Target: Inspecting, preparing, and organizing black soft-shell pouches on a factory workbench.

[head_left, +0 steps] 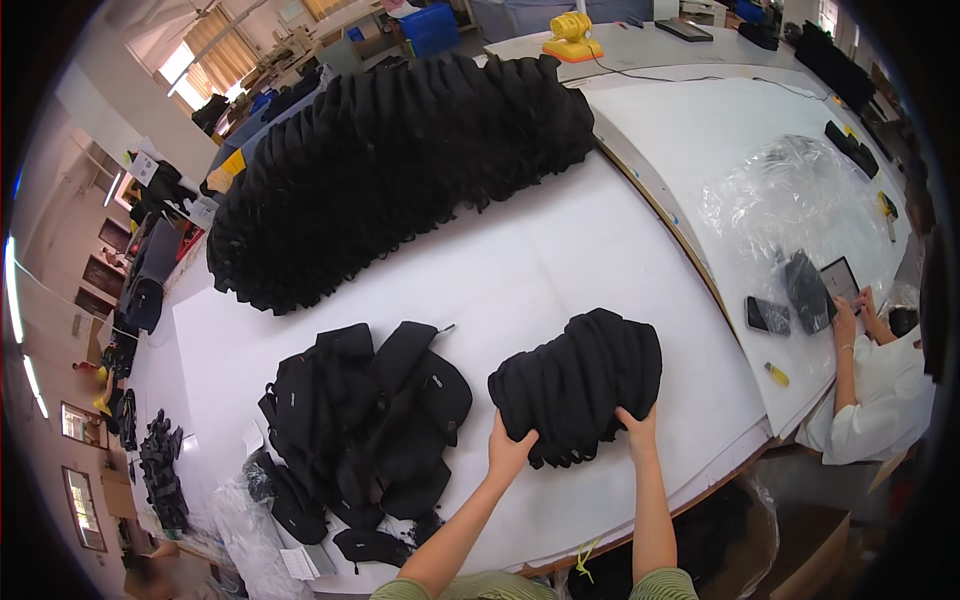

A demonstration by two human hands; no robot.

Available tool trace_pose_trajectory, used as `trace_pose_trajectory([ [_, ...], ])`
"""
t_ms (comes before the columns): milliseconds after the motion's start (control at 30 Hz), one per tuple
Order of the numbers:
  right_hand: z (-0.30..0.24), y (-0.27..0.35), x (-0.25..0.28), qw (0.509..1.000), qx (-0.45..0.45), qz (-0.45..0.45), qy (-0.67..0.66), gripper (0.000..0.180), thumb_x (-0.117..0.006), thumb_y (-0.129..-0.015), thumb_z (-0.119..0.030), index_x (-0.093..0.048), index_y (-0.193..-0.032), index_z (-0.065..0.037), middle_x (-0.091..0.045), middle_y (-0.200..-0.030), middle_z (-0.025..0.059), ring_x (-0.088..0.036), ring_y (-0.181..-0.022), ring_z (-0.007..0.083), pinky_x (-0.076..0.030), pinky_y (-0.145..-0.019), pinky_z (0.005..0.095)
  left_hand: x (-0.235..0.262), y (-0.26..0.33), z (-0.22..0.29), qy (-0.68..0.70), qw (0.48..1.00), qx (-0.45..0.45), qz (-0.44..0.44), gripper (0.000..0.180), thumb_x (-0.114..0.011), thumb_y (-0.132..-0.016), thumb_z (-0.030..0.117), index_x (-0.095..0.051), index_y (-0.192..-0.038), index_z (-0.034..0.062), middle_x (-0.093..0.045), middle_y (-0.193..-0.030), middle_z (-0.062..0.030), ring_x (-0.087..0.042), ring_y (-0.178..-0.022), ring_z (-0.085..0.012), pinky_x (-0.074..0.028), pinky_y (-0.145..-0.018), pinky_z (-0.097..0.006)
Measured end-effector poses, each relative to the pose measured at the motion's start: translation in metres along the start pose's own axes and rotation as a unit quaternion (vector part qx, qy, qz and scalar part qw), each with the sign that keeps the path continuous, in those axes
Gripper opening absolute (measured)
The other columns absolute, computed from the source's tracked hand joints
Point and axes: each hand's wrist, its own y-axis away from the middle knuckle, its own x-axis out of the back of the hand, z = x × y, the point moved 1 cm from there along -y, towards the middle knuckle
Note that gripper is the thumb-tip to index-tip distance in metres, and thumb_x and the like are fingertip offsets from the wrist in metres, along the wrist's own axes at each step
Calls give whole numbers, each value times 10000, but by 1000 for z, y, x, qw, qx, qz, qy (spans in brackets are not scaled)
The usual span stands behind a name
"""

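A row of black padded fabric pouches (575, 380), packed side by side, sits on the white table in front of me. My left hand (511, 448) grips its left end, thumb at the near edge. At the right end my right hand (638, 432) presses in the same way, so the row is squeezed between both hands; the fingers behind it are partly hidden. To the left of my left hand lies a loose heap of similar black pouches (370, 420), some with a small pale mark.
A much longer row of black pouches (400, 165) spans the far side of the white table (560, 250). Clear plastic film (245, 520) lies beside the heap. On the right-hand table are a yellow tool (573, 38), more film (790, 190) and a seated person (870, 390) holding a tablet.
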Motion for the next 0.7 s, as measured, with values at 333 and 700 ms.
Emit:
trace_pose_trajectory([
  [333, -251, -192, -181, 965, 241, -92, -49, 697, -762, -706, -138, -436, -1311, -19, -574, -1178, 108, -561, -1047, 190, -459, -888, 300, 92, -242, 251, 50, 951, -302, 45, 499, -641, -741, 122, -512, -1196, -37, -658, -999, -134, -607, -897, -161, -474, -816, -284],
  [700, -356, -415, -380, 888, 412, 52, 197, 1056, -808, -626, -462, -257, -1426, -48, -525, -1267, 206, -533, -1164, 304, -415, -981, 353, 191, -528, 363, -414, 866, -195, 203, 834, -621, -698, 524, -495, -1160, -158, -611, -1095, -278, -602, -1018, -369, -466, -894, -379],
])
